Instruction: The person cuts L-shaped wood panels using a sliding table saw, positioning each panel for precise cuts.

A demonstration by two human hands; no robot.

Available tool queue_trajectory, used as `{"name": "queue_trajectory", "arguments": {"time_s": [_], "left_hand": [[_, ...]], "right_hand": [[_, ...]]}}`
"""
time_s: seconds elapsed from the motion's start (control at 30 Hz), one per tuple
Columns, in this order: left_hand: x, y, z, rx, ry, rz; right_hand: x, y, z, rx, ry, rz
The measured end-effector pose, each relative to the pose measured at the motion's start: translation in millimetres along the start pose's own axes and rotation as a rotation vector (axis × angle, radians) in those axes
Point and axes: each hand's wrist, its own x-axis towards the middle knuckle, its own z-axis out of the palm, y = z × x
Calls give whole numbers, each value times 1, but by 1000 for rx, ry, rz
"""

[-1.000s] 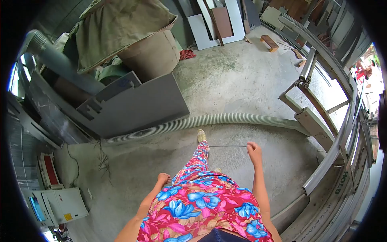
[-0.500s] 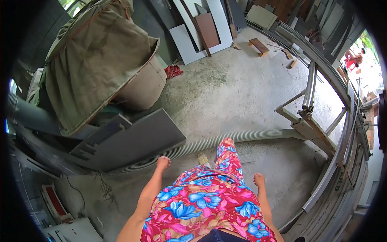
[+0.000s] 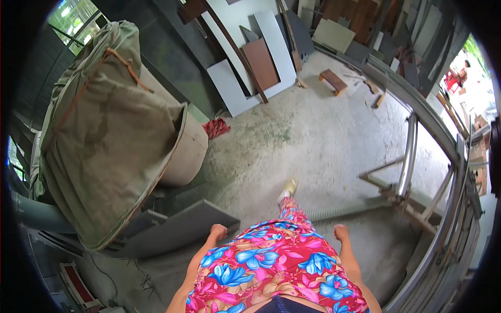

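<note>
My left hand [image 3: 219, 231] hangs at my side with its fingers curled in, and nothing shows in it. Closest to it is the corner of a grey panel [image 3: 193, 229] leaning at the left. On the other side, my right hand [image 3: 341, 232] is also curled into a loose fist, with no object visible in it. It hangs over the concrete floor near the ribbed hose [image 3: 344, 208]. Between the hands is my flowered clothing [image 3: 271, 255], and one shoe [image 3: 288, 189] is stretched out ahead, past the hose.
A large bag-like canvas cover [image 3: 109, 141] hangs at the left above a grey rounded container [image 3: 188, 156]. Boards [image 3: 261, 62] lean at the back. A small wooden stool [image 3: 333, 82] stands on the floor, and a metal frame [image 3: 407, 156] at right. A person [image 3: 463, 73] is outside.
I have stepped forward; the other foot is now in front, beyond the hose. The canvas cover, boards and stool sit lower in view. Both hands stay curled at my sides.
</note>
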Motion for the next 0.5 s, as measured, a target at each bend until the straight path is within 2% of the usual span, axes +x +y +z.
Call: {"name": "queue_trajectory", "arguments": {"time_s": [0.03,0.13,0.17,0.27,0.37,0.47,0.5], "left_hand": [[11,23,-7,-327,44,-177],[41,87,-22,-590,87,-224],[62,103,-33,-807,-187,-103],[63,221,-39,-495,170,-49],[81,295,-49,-501,269,104],[85,342,-66,-433,230,159],[93,348,-72,-453,185,84]], "right_hand": [[22,-20,-6,5,-19,-6],[80,-92,-19,52,-15,-44],[102,-118,-29,27,2,-99],[146,-214,-46,46,27,-206],[194,-293,-55,-18,23,-326],[225,-357,-49,-52,13,-351],[235,-372,-42,-69,5,-356]]}}
